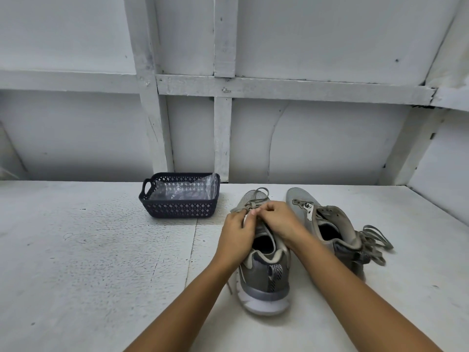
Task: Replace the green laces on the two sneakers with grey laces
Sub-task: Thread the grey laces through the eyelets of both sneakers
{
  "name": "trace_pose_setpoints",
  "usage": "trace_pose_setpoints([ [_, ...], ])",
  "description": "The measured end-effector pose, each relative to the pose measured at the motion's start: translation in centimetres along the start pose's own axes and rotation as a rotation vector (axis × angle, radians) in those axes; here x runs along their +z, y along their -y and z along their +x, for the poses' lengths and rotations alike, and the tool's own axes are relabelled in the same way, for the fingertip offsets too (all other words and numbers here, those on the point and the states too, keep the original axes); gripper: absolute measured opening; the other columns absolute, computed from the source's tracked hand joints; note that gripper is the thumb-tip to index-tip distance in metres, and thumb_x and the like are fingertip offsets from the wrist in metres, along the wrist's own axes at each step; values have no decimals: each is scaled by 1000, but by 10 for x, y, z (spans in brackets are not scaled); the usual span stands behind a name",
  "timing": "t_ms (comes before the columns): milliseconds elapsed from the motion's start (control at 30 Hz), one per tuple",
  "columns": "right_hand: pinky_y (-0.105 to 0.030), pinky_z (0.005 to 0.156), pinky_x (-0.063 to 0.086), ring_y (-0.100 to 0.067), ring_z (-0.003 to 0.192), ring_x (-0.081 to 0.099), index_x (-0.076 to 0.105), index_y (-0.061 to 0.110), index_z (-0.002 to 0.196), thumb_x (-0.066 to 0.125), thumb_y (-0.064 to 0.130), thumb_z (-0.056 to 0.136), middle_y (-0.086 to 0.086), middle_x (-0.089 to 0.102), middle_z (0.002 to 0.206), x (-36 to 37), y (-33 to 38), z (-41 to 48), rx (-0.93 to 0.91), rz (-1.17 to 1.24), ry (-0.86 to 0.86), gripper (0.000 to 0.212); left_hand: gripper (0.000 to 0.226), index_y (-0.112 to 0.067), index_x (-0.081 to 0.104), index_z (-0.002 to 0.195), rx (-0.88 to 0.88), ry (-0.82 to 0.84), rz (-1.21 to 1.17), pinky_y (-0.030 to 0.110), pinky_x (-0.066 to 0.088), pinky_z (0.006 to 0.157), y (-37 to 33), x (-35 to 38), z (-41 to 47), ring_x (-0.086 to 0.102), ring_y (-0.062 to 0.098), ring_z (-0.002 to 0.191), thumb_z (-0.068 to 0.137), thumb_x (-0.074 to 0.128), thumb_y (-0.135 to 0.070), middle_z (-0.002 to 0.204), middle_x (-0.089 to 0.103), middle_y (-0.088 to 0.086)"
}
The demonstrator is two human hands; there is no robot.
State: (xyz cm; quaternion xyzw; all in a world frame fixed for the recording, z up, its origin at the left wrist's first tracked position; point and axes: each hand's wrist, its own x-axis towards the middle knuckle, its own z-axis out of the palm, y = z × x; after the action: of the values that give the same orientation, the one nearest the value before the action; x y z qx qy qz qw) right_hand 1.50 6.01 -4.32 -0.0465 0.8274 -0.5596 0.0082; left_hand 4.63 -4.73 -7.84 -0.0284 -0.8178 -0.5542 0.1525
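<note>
Two grey sneakers stand side by side on the white table, heels toward me. On the left sneaker a greenish-grey lace still runs through the eyelets. My left hand and my right hand meet over its tongue, and both pinch the lace near the upper eyelets. The right sneaker has empty eyelets and its tongue is pulled up. A loose greenish lace lies bunched against its right side.
A dark plastic basket stands at the back left of the sneakers, with a clear plastic bag inside it. A white panelled wall rises right behind the table. The table surface is rough and white.
</note>
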Motion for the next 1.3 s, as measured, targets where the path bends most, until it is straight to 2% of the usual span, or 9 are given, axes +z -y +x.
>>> trace_pose_setpoints([
  [100,-23,68,43,-14,75,53,58,14,76,54,12,93,1,58,75,-5,8,-6,-67,-9,-75,18,45,-4,66,86,-7,-26,1,31,42,74,-4,-2,-5,59,18,83,99,37,-36,84,67,9],
  [233,-34,90,47,-24,89,62,52,13,78,40,12,99,-8,65,83,-23,24,-12,-76,383,-101,24,44,-7,66,83,-63,-59,-31,25,40,67,-5,-4,-11,59,11,76,100,37,-35,81,67,4],
  [367,-27,47,49,-12,40,47,37,11,73,25,7,100,-6,48,55,-58,56,-24,-21,663,11,30,45,-11,70,91,-94,-82,-64,29,43,72,-3,-1,-12,61,17,86,100,37,-40,90,69,6],
  [467,-13,35,24,-5,33,22,37,14,67,31,6,95,-2,34,55,-81,69,-28,66,359,178,29,48,-12,70,99,-114,-83,-82,34,47,82,0,0,-12,62,18,92,99,35,-45,96,69,6],
  [567,-15,37,28,-7,37,31,55,12,74,41,9,93,-2,45,57,-77,67,-26,51,-87,275,24,46,-14,70,96,-123,-103,-99,32,45,79,-3,0,-13,62,17,89,99,35,-43,92,70,5],
  [700,-26,70,47,-17,79,61,71,12,96,54,26,91,-5,67,87,-46,49,-13,-221,-717,248,23,45,-16,71,92,-128,-90,-129,32,46,80,-6,-1,-16,63,15,88,100,34,-41,88,70,2],
  [833,-41,90,43,-30,112,46,68,15,99,55,36,90,-10,52,115,-19,28,-6,-272,-999,174,26,41,-26,68,82,-140,-95,-129,32,46,79,-6,-1,-15,63,15,88,101,34,-40,86,69,-1],
  [1133,-31,95,47,-18,94,67,63,13,67,56,12,89,-14,73,85,-49,32,-44,-308,-223,233,23,46,-16,71,91,-122,-105,-130,32,47,76,-8,-1,-16,64,16,86,100,34,-41,87,70,3],
  [1300,-52,81,47,-38,82,61,62,17,59,52,8,89,-6,72,70,-70,32,-75,-301,-62,346,32,48,-13,71,93,-117,-116,-120,33,47,80,-6,-1,-15,63,18,87,100,34,-42,88,70,5],
])
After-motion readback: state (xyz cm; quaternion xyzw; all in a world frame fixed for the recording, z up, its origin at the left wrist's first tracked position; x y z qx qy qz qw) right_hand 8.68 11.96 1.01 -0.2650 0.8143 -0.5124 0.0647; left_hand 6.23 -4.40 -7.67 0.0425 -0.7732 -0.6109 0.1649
